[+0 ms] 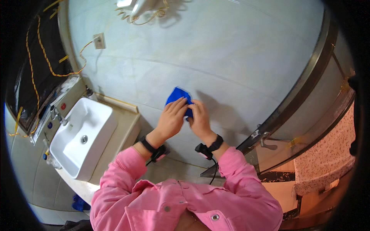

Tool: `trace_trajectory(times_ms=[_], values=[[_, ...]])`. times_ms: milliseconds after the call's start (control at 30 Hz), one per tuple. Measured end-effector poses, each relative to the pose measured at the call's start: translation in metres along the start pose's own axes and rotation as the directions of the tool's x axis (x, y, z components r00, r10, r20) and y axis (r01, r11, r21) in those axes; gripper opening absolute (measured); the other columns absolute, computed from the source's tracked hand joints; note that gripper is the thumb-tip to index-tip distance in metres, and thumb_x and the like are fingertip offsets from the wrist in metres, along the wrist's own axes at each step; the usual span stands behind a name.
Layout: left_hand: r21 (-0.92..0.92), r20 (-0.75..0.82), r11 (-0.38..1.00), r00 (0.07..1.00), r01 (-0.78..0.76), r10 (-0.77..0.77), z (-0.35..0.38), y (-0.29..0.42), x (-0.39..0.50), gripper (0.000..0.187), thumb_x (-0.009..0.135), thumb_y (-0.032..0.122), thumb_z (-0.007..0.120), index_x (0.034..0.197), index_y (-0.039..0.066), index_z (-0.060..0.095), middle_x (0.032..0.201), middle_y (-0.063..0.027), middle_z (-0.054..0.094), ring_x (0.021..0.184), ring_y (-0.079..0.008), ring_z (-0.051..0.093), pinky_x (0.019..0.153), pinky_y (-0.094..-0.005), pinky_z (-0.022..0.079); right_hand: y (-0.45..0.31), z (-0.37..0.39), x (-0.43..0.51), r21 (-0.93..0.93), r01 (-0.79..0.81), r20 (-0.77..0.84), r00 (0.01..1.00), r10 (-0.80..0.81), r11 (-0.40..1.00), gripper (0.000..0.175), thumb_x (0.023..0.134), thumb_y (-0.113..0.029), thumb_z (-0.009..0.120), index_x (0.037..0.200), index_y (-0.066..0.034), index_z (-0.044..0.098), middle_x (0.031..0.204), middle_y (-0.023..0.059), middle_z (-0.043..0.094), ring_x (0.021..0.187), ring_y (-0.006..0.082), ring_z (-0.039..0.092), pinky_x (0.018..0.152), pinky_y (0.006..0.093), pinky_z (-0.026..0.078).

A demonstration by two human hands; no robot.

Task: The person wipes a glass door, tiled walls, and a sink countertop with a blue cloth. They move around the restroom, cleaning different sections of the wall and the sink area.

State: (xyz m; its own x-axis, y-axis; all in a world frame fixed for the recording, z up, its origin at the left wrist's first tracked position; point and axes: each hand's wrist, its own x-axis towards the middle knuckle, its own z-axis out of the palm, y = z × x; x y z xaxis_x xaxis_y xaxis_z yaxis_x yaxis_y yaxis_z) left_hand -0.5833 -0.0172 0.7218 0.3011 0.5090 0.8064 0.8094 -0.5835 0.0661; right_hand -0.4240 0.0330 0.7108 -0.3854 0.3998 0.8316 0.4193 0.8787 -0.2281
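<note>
Between my two hands is a blue cloth (pixel 177 94), in front of the pale tiled wall. The fingers of my left hand (pixel 173 119) lie over its lower left part. From the right side, my right hand (pixel 200 119) grips the cloth with bent fingers close to those of the left. Part of the cloth is hidden under the fingers, and a small blue end shows below, between the hands. Whether the cloth touches the wall cannot be told. Both wrists wear black straps with small devices.
A white basin (pixel 82 138) with a faucet (pixel 59 117) stands on a counter (pixel 125 122) at left. A yellow twisted cord runs from a wall socket (pixel 99 41) past a dark mirror. At right is a framed door with a handle (pixel 267 144). A coiled-cord appliance (pixel 141 10) hangs above.
</note>
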Motion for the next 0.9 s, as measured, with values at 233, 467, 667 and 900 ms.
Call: trace_trajectory(times_ms=[233,467,667,900], values=[[-0.122,-0.028,0.934,0.942,-0.335,0.334,0.103,0.04,0.128,0.047,0.078,0.006,0.06,0.124,0.001,0.055,0.139,-0.0158,0.05,0.135,-0.0293,0.041,0.111,-0.046,0.03,0.083,-0.087,-0.01,-0.197,-0.247,-0.442,0.886,0.139,0.949,0.047,0.067,0.015,0.061,0.11,-0.002,0.052,0.125,0.0178,0.049,0.117,0.0384,0.046,0.099,0.0455,0.04],[-0.13,-0.007,0.92,0.928,-0.37,0.372,0.101,-0.009,0.135,0.043,0.081,0.008,0.056,0.123,0.0,0.056,0.142,-0.0138,0.048,0.138,-0.0278,0.038,0.114,-0.0461,0.027,0.104,-0.029,0.018,-0.191,-0.251,-0.471,0.872,0.136,0.949,0.049,0.079,0.002,0.067,0.124,-0.0013,0.049,0.133,0.0215,0.038,0.124,0.0405,0.035,0.103,0.0511,0.033],[0.033,-0.097,0.971,0.966,-0.236,0.238,0.037,-0.126,0.093,0.042,0.082,0.008,0.057,0.123,0.0,0.056,0.14,-0.0131,0.05,0.135,-0.0288,0.042,0.112,-0.0453,0.03,0.064,0.066,0.089,-0.243,-0.04,-0.298,0.954,-0.035,0.969,0.053,0.07,0.001,0.066,0.122,-0.0008,0.055,0.133,0.021,0.043,0.121,0.0394,0.042,0.101,0.0484,0.033],[0.124,-0.3,0.99,0.954,0.066,-0.026,0.009,-0.196,0.047,0.048,0.081,-0.003,0.053,0.129,0.0,0.054,0.142,-0.0161,0.047,0.136,-0.0341,0.039,0.111,-0.0491,0.029,0.023,0.136,0.151,-0.198,0.142,-0.126,0.978,-0.169,0.97,0.047,0.073,-0.006,0.063,0.119,0.0003,0.057,0.129,0.0166,0.05,0.114,0.0343,0.05,0.096,0.0469,0.038]])
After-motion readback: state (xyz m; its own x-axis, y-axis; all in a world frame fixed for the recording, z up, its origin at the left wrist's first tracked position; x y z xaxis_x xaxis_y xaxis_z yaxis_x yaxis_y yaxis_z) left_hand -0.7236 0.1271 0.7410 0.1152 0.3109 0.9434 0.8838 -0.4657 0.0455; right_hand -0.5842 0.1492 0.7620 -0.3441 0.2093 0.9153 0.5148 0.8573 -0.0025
